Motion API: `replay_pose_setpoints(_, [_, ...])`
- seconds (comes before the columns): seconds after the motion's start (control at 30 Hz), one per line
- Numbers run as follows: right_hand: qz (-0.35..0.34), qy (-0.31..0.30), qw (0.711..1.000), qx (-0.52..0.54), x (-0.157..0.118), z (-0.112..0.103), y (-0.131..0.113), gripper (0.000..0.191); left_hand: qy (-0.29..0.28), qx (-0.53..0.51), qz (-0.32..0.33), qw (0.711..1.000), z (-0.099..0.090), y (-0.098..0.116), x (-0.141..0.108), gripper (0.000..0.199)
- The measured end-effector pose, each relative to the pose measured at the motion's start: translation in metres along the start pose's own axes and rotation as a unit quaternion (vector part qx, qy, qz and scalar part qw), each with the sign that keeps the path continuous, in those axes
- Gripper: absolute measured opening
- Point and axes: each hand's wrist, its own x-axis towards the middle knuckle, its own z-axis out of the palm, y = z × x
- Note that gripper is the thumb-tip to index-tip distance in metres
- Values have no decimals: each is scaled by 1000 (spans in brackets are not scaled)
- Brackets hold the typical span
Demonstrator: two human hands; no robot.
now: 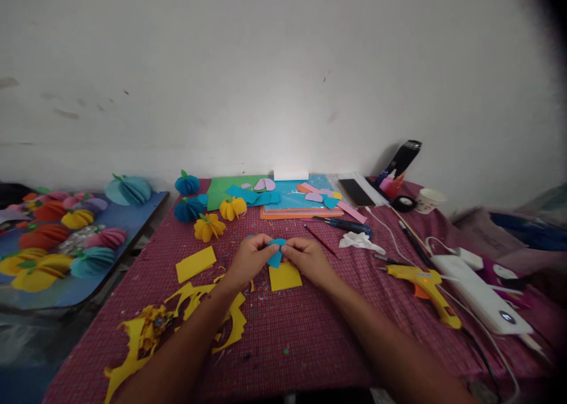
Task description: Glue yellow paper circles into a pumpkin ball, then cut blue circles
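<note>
Between my two hands is a small piece of blue paper (275, 258) with a rounded edge. My left hand (254, 256) pinches its left side between thumb and fingers. On the opposite side, my right hand (305, 257) grips it the same way, the thumbs close together. Just below the blue piece, a folded yellow paper (286, 277) lies on the red checked cloth. Another yellow paper rectangle (195, 264) rests to the left of my left hand. Yellow cut-out scraps (234, 324) spread beneath and beside my left forearm.
Yellow paper pumpkins (209, 227) and blue ones (186, 184) stand at the back left. Coloured sheets (301, 214) lie at the back. To the right are a yellow glue gun (425, 283), a white power strip (481, 297), a cutter (349, 225) and a paper cup (429, 201).
</note>
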Motion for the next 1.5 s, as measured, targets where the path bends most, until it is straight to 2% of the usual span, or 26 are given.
replay_pose_setpoints(0.07, [-32,-5,999,-19,2,-3,-1,24,12,3,4,1000,-1,-1,1,25])
replay_pose_setpoints(0.23, [-101,45,983,-149,-2,-23,-7,20,12,3,1,1000,-1,0,1,27])
replay_pose_setpoints(0.47, [-131,6,942,-309,-42,-51,-11,20,36,12,2,999,1,0,2,27])
replay_pose_setpoints(0.57, [-130,49,932,-335,-51,-53,-9,29,31,3,1,1000,1,0,2,28])
replay_pose_setpoints(0.73, [-147,191,915,-323,-45,-50,5,48,57,-30,0,998,-2,-4,3,30])
replay_pose_setpoints(0.9, [-148,200,909,-335,-48,-55,18,45,146,-154,-9,977,-9,-4,10,35])
replay_pose_setpoints(1.0, [-133,209,903,-351,-54,-58,23,40,166,-183,-19,969,-12,-1,11,37])
replay_pose_setpoints(1.07, [-137,215,899,-355,-55,-59,25,32,126,-155,-31,979,-10,1,8,36])
replay_pose_setpoints(1.17, [-155,236,899,-334,-52,-58,27,19,-20,-64,-50,997,-2,4,-2,32])
replay_pose_setpoints(1.23, [-157,240,906,-313,-49,-57,31,21,-116,-21,-64,991,5,7,-10,31])
replay_pose_setpoints(1.3, [-157,225,915,-296,-46,-58,34,32,-178,-3,-72,981,10,9,-16,30])
replay_pose_setpoints(1.4, [-162,200,927,-272,-45,-59,38,49,-205,5,-69,976,13,10,-19,30])
replay_pose_setpoints(1.5, [-165,176,929,-280,-47,-59,37,35,-201,-14,-72,977,13,8,-17,30])
